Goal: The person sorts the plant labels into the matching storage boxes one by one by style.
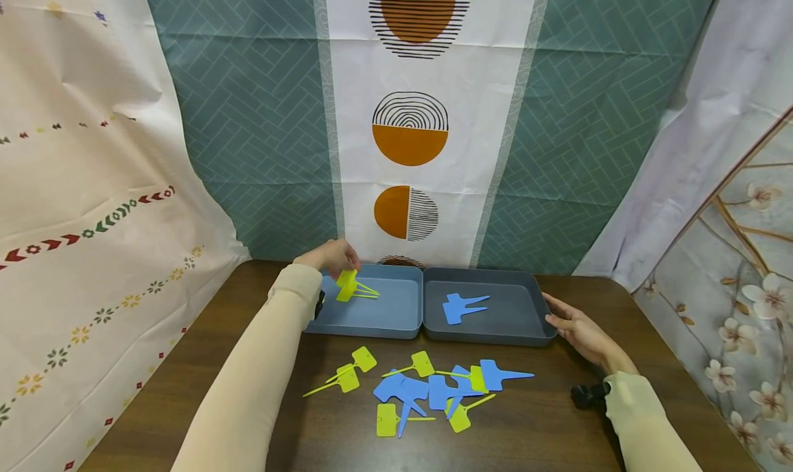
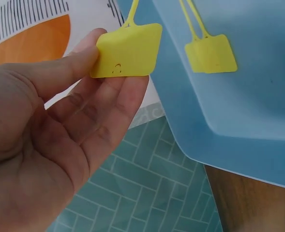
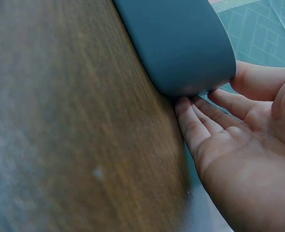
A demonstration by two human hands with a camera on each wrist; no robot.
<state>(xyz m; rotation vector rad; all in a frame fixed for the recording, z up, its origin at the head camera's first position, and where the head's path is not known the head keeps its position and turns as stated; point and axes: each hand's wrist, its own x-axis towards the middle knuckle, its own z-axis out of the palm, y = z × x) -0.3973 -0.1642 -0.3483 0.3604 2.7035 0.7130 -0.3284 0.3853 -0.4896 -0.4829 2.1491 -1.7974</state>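
My left hand [image 1: 333, 257] pinches a yellow T-shaped plant label [image 2: 128, 52] by its wide head, thumb on one side and fingers behind. It is over the light blue tray [image 1: 396, 310], where two overlapping yellow plant labels [image 2: 211, 54] lie. Beside that tray stands a dark grey tray [image 1: 511, 314] with two overlapping blue plant labels [image 1: 456, 311] in it. At the dark tray's right end, my right hand [image 1: 579, 329] rests its extended fingertips and thumb against the outer wall near the front corner. Nothing else is in that hand.
In front of the trays, several loose blue plant labels [image 1: 415, 389] and yellow plant labels [image 1: 387, 420] lie scattered on the brown wooden table [image 1: 545, 431], some overlapping. A patterned cloth [image 1: 409, 73] hangs right behind the trays, with more cloth at both sides.
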